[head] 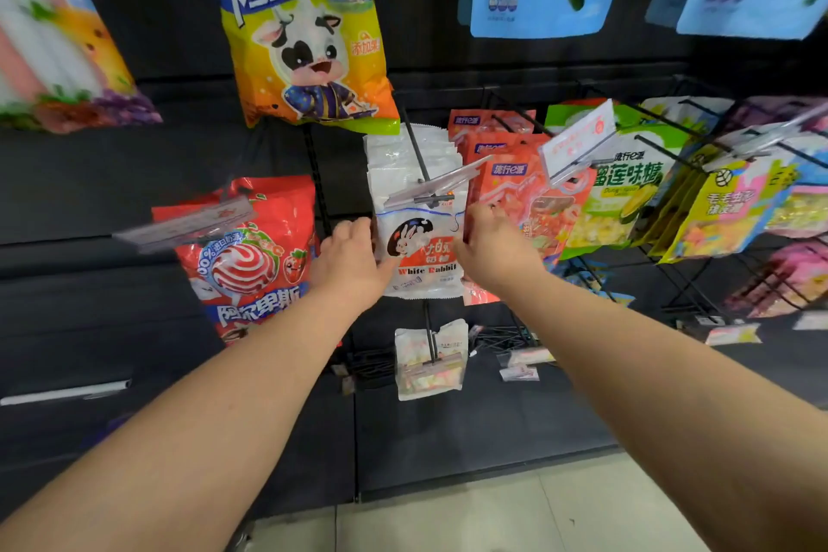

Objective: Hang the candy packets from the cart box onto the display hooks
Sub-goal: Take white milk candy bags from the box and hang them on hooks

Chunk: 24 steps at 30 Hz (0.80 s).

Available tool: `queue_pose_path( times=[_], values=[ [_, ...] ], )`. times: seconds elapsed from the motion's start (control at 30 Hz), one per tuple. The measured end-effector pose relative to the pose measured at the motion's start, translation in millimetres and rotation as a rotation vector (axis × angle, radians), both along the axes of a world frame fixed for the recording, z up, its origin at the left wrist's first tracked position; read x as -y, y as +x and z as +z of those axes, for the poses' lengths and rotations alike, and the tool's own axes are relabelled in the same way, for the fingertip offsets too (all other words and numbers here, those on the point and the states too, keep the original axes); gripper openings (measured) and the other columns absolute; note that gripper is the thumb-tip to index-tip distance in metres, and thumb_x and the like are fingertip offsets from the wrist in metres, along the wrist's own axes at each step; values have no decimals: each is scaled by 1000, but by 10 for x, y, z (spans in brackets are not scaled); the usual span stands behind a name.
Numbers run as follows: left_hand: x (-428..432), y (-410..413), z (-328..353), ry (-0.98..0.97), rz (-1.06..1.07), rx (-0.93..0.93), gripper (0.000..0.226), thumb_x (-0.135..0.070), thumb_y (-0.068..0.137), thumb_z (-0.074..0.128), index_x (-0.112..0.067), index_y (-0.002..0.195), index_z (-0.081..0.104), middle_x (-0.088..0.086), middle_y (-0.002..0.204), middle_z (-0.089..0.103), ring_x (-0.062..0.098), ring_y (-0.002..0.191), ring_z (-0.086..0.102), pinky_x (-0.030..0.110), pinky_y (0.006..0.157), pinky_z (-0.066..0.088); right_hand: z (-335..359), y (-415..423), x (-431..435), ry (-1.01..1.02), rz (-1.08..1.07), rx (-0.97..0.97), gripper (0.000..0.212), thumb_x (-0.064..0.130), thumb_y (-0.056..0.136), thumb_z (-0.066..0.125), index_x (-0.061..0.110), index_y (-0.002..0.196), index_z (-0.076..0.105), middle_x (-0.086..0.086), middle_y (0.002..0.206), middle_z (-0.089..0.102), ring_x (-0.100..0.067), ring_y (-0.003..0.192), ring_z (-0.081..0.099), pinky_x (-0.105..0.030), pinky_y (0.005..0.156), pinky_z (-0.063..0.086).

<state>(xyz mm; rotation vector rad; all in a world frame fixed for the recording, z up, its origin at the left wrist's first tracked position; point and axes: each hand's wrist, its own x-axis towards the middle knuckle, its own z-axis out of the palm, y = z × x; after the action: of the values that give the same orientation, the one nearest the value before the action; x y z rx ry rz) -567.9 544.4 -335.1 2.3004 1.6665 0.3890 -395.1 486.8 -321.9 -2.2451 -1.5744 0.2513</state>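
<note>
White Rabbit packet [419, 238] is hanging at the front of a black display hook [414, 150], mid-row, with more white packets stacked behind it. A clear price tag holder [437, 184] is sitting across the hook tip just above the packet's printed face. Cart box is not showing in this view.

Handling guess: thin plastic pouch of wrapped sweets, looking light, floppy, glossy and a bit slippery; not fragile, but the film would be crumpling under a hard squeeze. Best hold is probably at the side seams or the top header near the hang hole, keeping the hole taut so it is lining up with the hook tip.

Left hand [351, 262] is reaching forward, arm extended, palm turned in, fingers lying against the packet's left edge with the thumb at the lower left corner; its grip is a loose side pinch on that packet. Right hand [490, 244] is extended too, knuckles up, fingers curled at the packet's right edge, right where it is meeting the neighbouring red-orange packet [522, 197]. Can't tell whether that grip is closing on the white packet, the red one, or nothing, since the fingertips are hidden.

Both forearms are angling up from below, converging on the packet.

Another small packet [429, 361] is hanging on a lower hook, untouched.
</note>
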Motion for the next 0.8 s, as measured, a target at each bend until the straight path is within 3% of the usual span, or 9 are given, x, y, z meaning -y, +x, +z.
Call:
queue_pose_path(
  times=[0.1, 0.23, 0.43, 0.8],
  values=[
    [204, -163, 107, 54, -123, -222, 71, -47, 92, 51, -19, 150, 21, 7, 151, 29, 30, 135, 32, 43, 103, 37, 81, -87, 280, -130, 56, 258, 53, 43, 93, 49, 15, 135, 36, -13, 139, 39, -36, 123, 44, -48, 93, 45],
    [436, -369, 230, 22, -174, -381, 79, -53, 93, 48, -21, 154, 10, 7, 159, 15, 31, 147, 13, 44, 117, 19, 221, -231, 626, -245, 100, 353, 60, 46, 93, 48, 17, 143, 30, -9, 147, 32, -34, 135, 30, -50, 106, 33],
    [781, -597, 449, -13, -159, -413, 80, -54, 94, 45, -21, 155, 4, 7, 162, 5, 33, 149, 1, 47, 120, 10, 391, -409, 1021, -281, 144, 417, 62, 48, 91, 49, 20, 144, 31, -7, 149, 31, -32, 138, 25, -50, 110, 28],
    [1761, -1126, 574, -58, 5, -375, 81, -55, 93, 47, -20, 154, 7, 8, 161, 10, 32, 149, 4, 49, 119, 9, 547, -751, 1669, -230, 339, 453, 57, 45, 94, 46, 21, 142, 29, -5, 152, 27, -30, 143, 18, -49, 111, 25]
  ],
)
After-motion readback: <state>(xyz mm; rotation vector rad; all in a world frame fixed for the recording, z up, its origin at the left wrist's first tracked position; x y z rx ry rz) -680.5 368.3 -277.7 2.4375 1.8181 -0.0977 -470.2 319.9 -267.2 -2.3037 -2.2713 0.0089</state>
